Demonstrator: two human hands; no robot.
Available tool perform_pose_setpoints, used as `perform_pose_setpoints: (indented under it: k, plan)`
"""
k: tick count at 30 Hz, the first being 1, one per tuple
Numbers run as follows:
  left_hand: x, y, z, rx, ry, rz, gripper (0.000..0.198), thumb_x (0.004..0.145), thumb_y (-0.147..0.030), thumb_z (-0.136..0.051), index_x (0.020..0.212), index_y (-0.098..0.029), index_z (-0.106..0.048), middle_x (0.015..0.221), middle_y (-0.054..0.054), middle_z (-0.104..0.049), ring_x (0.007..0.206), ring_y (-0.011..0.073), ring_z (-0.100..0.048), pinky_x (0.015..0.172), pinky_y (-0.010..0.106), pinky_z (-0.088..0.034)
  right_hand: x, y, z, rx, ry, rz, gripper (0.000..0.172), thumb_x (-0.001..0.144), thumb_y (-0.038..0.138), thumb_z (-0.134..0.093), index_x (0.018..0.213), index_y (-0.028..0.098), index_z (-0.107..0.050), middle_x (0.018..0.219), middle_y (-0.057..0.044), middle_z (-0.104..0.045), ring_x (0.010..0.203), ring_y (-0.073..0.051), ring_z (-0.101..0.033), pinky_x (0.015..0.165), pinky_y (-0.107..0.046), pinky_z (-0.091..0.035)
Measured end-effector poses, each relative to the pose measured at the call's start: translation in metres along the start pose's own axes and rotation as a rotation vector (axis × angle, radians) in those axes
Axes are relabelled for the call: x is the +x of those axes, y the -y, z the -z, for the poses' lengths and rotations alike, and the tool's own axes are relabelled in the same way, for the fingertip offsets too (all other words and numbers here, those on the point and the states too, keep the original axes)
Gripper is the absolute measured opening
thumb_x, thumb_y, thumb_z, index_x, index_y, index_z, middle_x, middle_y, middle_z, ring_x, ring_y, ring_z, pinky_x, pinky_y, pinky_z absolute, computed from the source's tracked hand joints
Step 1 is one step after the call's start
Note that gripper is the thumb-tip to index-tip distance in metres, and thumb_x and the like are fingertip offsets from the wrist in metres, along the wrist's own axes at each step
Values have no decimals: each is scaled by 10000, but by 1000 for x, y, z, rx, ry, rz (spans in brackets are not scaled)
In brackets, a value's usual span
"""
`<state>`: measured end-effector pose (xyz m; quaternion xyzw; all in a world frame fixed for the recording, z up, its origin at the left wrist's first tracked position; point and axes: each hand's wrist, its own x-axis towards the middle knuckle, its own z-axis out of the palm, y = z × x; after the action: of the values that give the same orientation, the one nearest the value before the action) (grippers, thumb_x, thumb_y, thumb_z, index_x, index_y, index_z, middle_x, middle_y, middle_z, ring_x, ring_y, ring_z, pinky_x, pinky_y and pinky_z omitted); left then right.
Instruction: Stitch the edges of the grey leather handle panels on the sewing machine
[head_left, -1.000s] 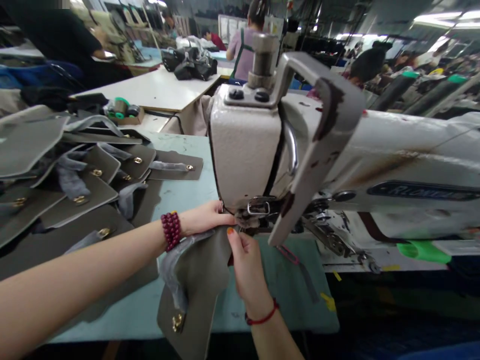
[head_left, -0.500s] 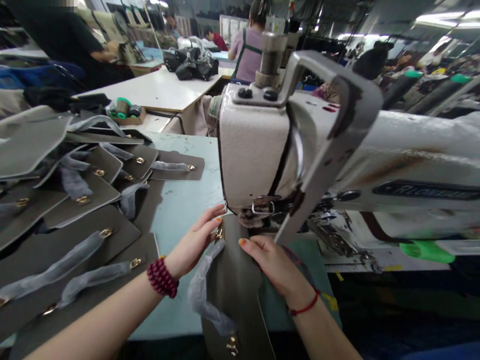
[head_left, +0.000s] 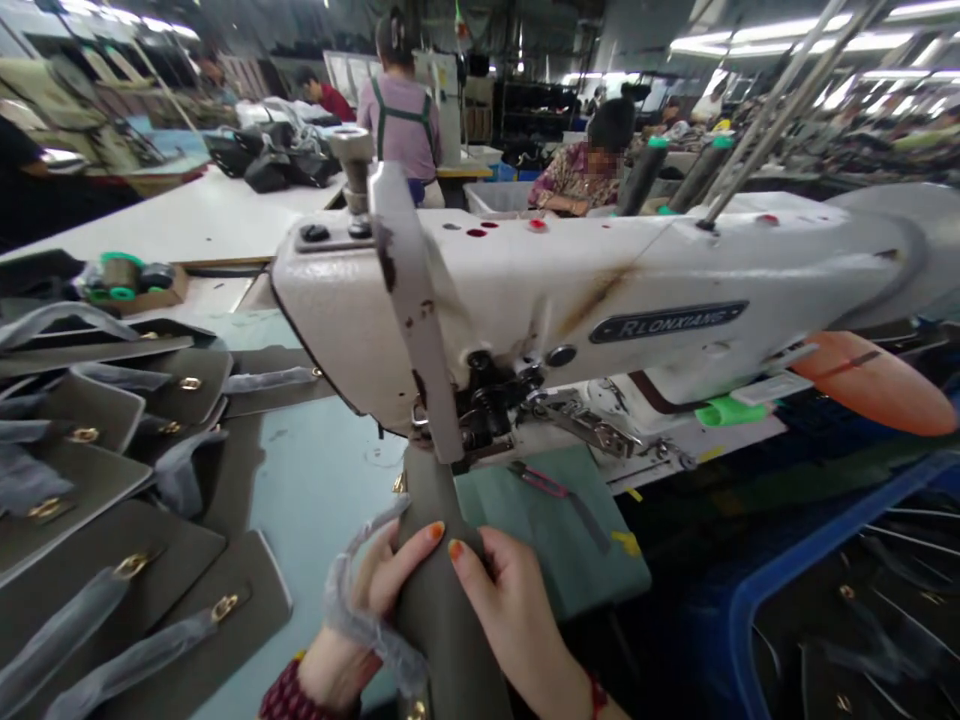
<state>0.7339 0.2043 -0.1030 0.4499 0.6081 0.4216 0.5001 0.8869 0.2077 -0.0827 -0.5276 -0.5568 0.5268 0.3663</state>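
Observation:
Both hands pinch a grey-green leather piece that runs from the sewing machine's needle area toward me. My left hand grips its left edge, thumb on top, with crinkled clear plastic wrap draped over the fingers. On the right edge sits my right hand, thumb pressed onto the leather. A gold clasp shows beside the piece near the presser foot.
Several grey leather flaps with gold clasps lie stacked on the pale blue table at left. Thread spools sit in a small box behind them. A blue bin stands at lower right. Other people work at tables beyond.
The view has swung right and lower. Both hands slid back along the leather piece toward me and now pinch it from both sides instead of lying near the needle.

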Motion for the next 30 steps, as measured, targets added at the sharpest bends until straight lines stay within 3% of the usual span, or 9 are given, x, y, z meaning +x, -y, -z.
perform_pose_setpoints:
  k: [6,12,19,30]
  plan:
    - [-11,-19,0,-220,13,252,290,734,-550,-665,892,-321,-748,872,100,-729,977,374,-672,762,469,-594,-5,0,2,-28,-11,14,361,924,405,-507,664,156,-534,602,14,-491,575,-118,-410,523,-225,-294]
    - [-6,-31,-7,-458,29,336,223,707,-438,-762,890,-313,-741,937,57,-749,959,323,-692,925,464,-540,-1,1,3,-16,8,-14,359,917,406,-506,668,151,-543,600,14,-483,569,-117,-408,511,-224,-284]
    - [5,-33,-3,-484,15,262,294,724,-408,-774,974,-265,-716,1057,57,-739,993,290,-690,933,425,-544,14,2,3,-16,27,6,373,909,423,-508,709,125,-610,632,-9,-556,594,-127,-454,531,-220,-323]
    - [32,-44,7,-423,-13,209,254,713,-397,-770,905,-239,-717,960,54,-749,885,262,-711,820,356,-589,43,10,-1,27,40,43,355,911,407,-524,748,125,-667,690,-39,-643,657,-156,-546,571,-218,-395]
